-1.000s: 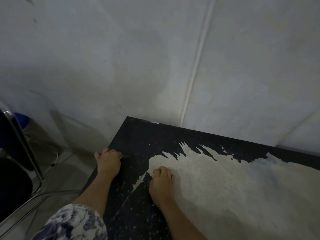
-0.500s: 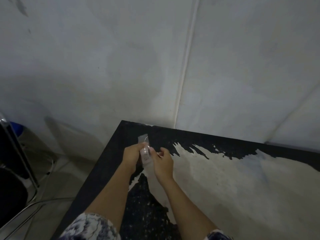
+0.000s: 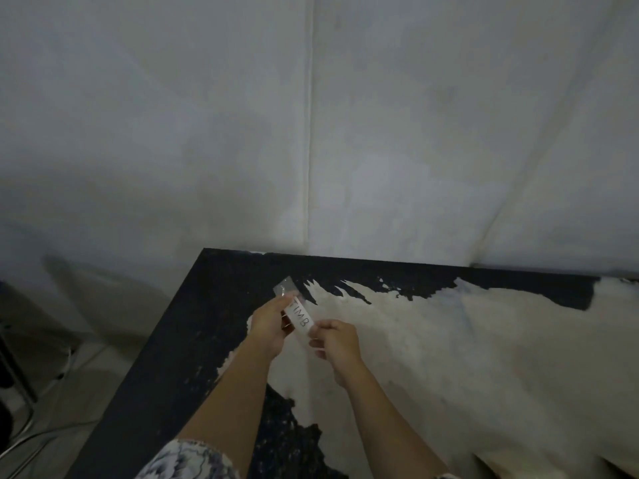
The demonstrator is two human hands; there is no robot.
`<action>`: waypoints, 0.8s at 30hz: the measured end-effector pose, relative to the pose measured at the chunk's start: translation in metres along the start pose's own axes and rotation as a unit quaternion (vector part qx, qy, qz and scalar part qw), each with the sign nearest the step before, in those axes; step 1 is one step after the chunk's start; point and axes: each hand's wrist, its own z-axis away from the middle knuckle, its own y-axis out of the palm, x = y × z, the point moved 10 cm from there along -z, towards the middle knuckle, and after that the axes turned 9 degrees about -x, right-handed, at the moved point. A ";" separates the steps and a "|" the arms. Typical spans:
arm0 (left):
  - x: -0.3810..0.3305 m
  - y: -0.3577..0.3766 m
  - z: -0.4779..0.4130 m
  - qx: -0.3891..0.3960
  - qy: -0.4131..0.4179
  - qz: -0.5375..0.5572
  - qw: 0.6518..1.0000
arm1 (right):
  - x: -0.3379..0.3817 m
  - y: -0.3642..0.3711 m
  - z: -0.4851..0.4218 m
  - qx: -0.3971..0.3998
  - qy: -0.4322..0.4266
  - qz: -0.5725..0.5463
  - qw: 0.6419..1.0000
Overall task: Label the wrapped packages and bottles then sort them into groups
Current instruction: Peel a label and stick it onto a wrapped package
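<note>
Clear tape label strip, lettered TIMB, stretched just above the worn bench; our left hand pinches its far end, our right hand pinches the near end; we judge this keeps the sticky side from folding.

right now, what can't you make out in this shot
- Head view: writing on the label, small and blurred, faint near the left hand.
- Head view: the label's lower end, under the right hand.
- Head view: dark metal frame, cut off at left edge, dim.
</note>
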 end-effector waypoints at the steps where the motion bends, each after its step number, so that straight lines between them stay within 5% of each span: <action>1: 0.004 0.006 0.002 0.003 0.002 -0.014 1.000 | -0.003 -0.012 -0.001 -0.016 0.006 -0.012 1.000; 11: 0.073 0.079 0.048 0.021 -0.016 -0.120 0.992 | -0.014 -0.163 -0.014 -0.161 0.013 -0.101 0.982; 24: 0.195 0.261 0.129 0.047 -0.032 -0.154 0.986 | -0.025 -0.395 -0.041 -0.216 -0.014 -0.045 0.975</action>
